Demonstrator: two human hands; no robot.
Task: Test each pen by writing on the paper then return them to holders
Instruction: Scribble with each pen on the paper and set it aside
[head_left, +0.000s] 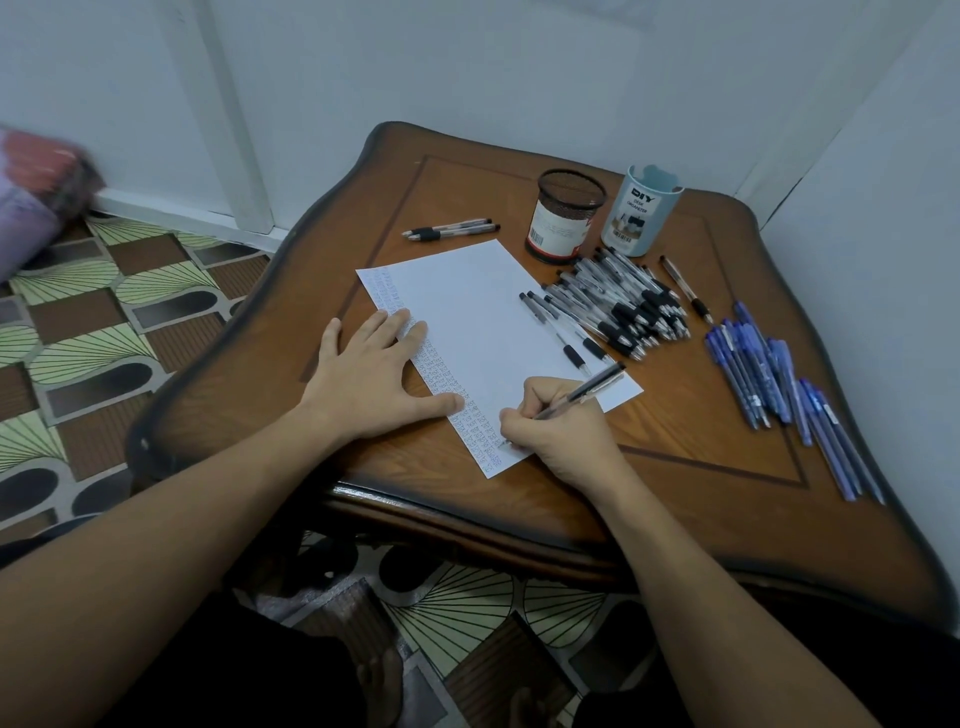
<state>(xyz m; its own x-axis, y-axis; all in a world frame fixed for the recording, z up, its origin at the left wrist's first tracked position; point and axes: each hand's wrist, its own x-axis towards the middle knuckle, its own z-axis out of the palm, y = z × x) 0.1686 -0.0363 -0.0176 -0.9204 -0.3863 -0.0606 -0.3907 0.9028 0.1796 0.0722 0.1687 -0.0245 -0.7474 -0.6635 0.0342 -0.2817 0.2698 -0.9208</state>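
Currently test-writing step: right hand (558, 431) fisted round black pen (582, 396), tip on paper (483, 312) near edge. Left hand (371, 382) flat, splayed, empty, pinning paper to bench (701, 467). Next: pen into mesh holder (567, 215), likely; needs lift over pen pile (621, 306).

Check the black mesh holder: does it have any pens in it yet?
Apparently empty. The black mesh holder stands upright and no pen shows above its rim or through the mesh; the black pens lie piled on the table.

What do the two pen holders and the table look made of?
Dark holder: black wire mesh, likely metal; you can see through its weave. Pale blue holder: smooth, matte, probably plastic. Table: brown wood or veneer, glossy; grain and reflections show.
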